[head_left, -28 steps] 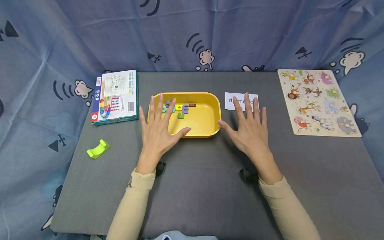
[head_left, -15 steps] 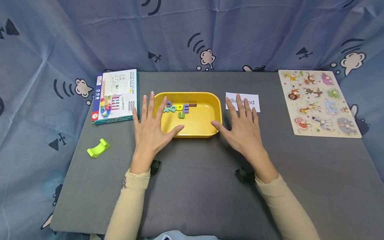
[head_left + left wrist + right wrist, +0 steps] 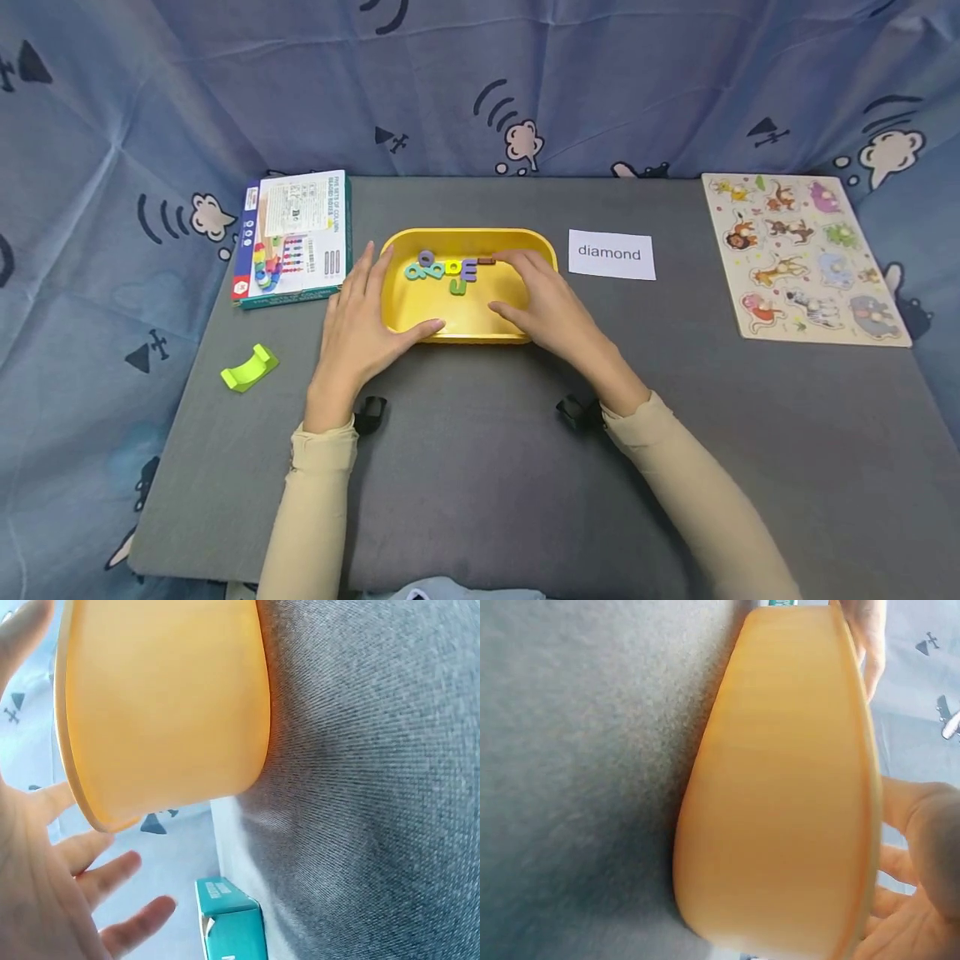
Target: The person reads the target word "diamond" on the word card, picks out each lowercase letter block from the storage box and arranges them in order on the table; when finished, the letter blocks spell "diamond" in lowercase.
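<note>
At 1 yellow tray [image 3: 471,315], 2 hands [image 3: 358,323] [image 3: 561,315]

A yellow, round-cornered tray [image 3: 472,315] sits upright, with small coloured letters [image 3: 469,270] clustered toward its far left inside
</note>
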Tool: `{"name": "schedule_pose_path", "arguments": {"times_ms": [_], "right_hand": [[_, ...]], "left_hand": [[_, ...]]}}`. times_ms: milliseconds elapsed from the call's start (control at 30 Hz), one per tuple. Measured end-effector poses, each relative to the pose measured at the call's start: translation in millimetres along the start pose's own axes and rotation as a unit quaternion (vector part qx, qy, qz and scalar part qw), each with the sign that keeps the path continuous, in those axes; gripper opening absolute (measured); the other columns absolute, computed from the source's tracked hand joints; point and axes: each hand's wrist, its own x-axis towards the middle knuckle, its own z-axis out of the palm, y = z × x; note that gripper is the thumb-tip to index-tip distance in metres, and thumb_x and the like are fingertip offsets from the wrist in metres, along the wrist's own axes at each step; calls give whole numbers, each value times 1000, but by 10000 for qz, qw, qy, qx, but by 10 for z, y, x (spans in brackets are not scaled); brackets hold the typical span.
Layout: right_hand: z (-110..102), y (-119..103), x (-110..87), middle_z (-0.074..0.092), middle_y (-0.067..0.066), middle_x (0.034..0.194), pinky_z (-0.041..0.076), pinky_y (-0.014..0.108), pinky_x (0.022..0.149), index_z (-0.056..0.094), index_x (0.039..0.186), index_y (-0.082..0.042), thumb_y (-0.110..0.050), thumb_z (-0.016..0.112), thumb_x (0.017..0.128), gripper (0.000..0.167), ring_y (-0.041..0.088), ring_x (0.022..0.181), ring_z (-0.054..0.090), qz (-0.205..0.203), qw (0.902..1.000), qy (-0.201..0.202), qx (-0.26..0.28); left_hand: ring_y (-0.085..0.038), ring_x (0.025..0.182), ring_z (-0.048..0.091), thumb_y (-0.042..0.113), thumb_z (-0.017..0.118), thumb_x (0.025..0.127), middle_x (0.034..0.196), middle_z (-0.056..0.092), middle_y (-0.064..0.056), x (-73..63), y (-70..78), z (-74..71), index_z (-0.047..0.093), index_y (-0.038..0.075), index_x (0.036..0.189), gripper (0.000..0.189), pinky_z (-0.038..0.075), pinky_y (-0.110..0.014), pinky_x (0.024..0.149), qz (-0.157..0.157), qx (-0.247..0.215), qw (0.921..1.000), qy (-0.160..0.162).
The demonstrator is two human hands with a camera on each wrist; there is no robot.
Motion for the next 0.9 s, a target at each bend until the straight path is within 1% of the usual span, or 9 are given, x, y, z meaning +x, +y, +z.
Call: {"name": "schedule_pose_path", "arguments": {"times_ms": [133,233,367,500,567,700,733,833,900], "right_hand": [[52,-10,138,59,12,151,43,50,121,60,148,-10,-16,84,92,61,30,144,52,14,9994,-329,-111],[83,-27,230,60,11,152,40,49,124,60,148,-10,-18,84,92,62,31,145,51,93,9982,-573,-179],[150,-32,345,60,10,154,35,47,127,60,149,-11,-20,85,92,62,31,148,49,153,9962,-822,-235],[224,-19,420,59,9,155,36,45,126,60,150,-12,-20,85,92,63,30,147,49,145,9944,-1028,-211],[257,-22,453,58,9,156,39,45,124,59,151,-12,-18,84,93,64,29,144,51,107,9936,-1123,-112],[319,-52,522,57,8,157,39,42,124,56,154,-12,-16,83,93,66,28,141,52,35,9920,-1264,-15],[333,-67,540,57,7,158,38,42,124,56,155,-12,-16,83,93,67,28,141,52,16,9915,-1303,-22],[370,-117,591,54,5,161,29,42,130,52,158,-15,-19,83,94,70,28,146,48,-3,9899,-1413,-85],[390,-145,623,53,4,162,30,44,130,52,158,-16,-20,82,94,71,29,148,46,20,9896,-1431,-166]], "left_hand": [[-31,165,20,82,75,76,180,6,7,7,-27,-6,12,34,172,124,27,-62,125,-50,-331,9992,-204],[-29,165,21,83,77,74,180,7,8,20,-51,10,7,33,172,130,27,-61,125,-68,-460,9985,-303],[-29,164,24,83,78,73,180,13,5,27,-68,27,2,30,172,136,29,-59,122,-144,-579,9976,-356],[-29,163,26,84,79,71,179,17,2,23,-54,28,3,27,173,139,30,-58,122,-228,-721,9965,-367],[-29,162,27,84,79,70,179,18,1,24,-52,31,4,26,173,140,29,-58,122,-246,-744,9963,-362],[-29,162,27,84,79,70,179,17,1,21,-51,33,3,27,173,140,30,-57,121,-280,-734,9962,-379],[-29,162,27,84,79,70,179,17,1,19,-51,32,3,27,173,140,30,-57,121,-288,-730,9962,-391],[-29,162,27,84,79,71,179,16,2,17,-50,28,2,27,173,140,30,-57,121,-289,-710,9962,-410],[-29,162,27,85,78,71,179,15,3,19,-48,25,2,28,173,139,30,-58,121,-283,-711,9962,-421]]}}
